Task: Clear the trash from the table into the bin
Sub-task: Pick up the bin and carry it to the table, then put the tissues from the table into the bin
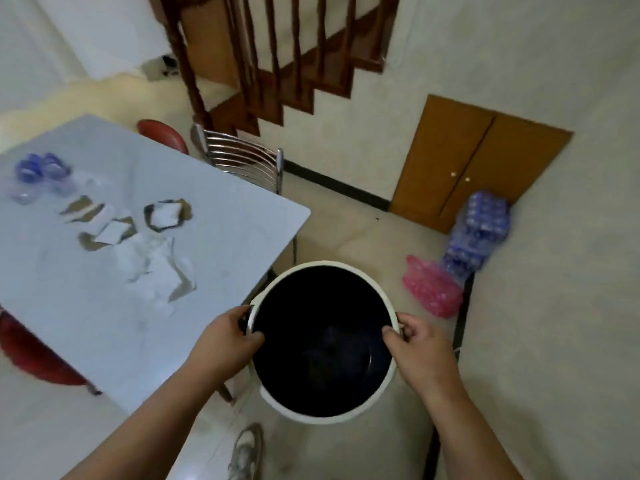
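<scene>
Head view, looking down. Round white plastic bin with black liner (323, 341) stands on the pale tiled floor (363, 237), just off the near right corner of the light grey-blue rectangular bench (225, 237). Bin interior is dark; contents cannot be made out.

Left hand (228, 336): grip clenched on the bin's left rim, thumb over the inner edge, fingers on the outside. Right hand (412, 344): grip clenched on the bin's right rim, thumb inside, fingers curled outside. Both forearms reach in from the lower frame.

Trash on the bench, all well apart from the bin:
- crushed clear plastic bottles with blue labels (40, 176), far left;
- torn brown-and-white paper scraps (100, 223), centre;
- a torn wrapper with dark edges holding a white piece (166, 216), just right of the scraps;
- crumpled white tissue or paper (156, 268), nearest the bench's front, blurred.

Surroundings: chrome slat-back chair (242, 161) at the bench's far edge; red round stool seat (162, 135) beside it. Pink plastic bag (433, 289) on the floor right of the bin, near a shrink-wrapped pack of blue-labelled bottles (479, 230). Brown wooden double cupboard doors (474, 161) under the wooden staircase (277, 64). A pale shoe (247, 452) shows at the bottom edge.
</scene>
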